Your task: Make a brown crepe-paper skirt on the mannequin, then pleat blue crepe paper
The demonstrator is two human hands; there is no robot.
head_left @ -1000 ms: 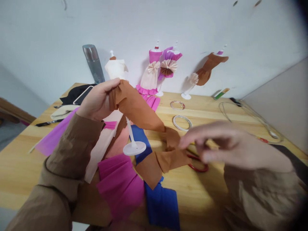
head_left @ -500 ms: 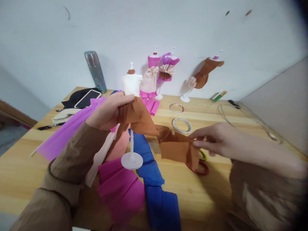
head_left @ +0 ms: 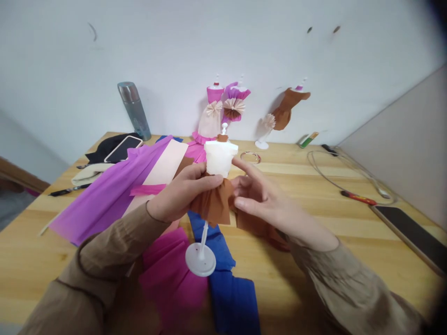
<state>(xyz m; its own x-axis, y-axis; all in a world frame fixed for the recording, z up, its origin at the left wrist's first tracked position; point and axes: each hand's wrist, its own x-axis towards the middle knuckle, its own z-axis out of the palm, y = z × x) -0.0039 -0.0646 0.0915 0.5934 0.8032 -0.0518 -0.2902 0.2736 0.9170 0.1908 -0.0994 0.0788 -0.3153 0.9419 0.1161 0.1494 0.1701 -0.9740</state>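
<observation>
A small white dress form (head_left: 220,158) with a brown neck band is held up above the table, tilted, its round white base (head_left: 200,259) hanging below. My left hand (head_left: 186,188) is closed around its waist, the thumb pressing gathered brown crepe paper (head_left: 213,204) against it like a short skirt. On the other side, my right hand (head_left: 256,193) has its index finger stretched to the torso. Its thumb and other fingers are bent at the paper's right edge. More of the brown strip hangs behind this hand; its exact grip is partly hidden.
Purple crepe paper (head_left: 115,200), magenta paper (head_left: 174,274) and blue paper (head_left: 233,298) lie on the table. Dressed forms (head_left: 211,116) stand by the wall, beyond a bottle (head_left: 134,109) at left. A phone (head_left: 412,232), red-handled tool (head_left: 358,197) and cable (head_left: 314,163) lie at right.
My right hand has come in leftward from the stretched-out strip to the dress form. The form has shifted right and lower, and the paper now gathers round its waist.
</observation>
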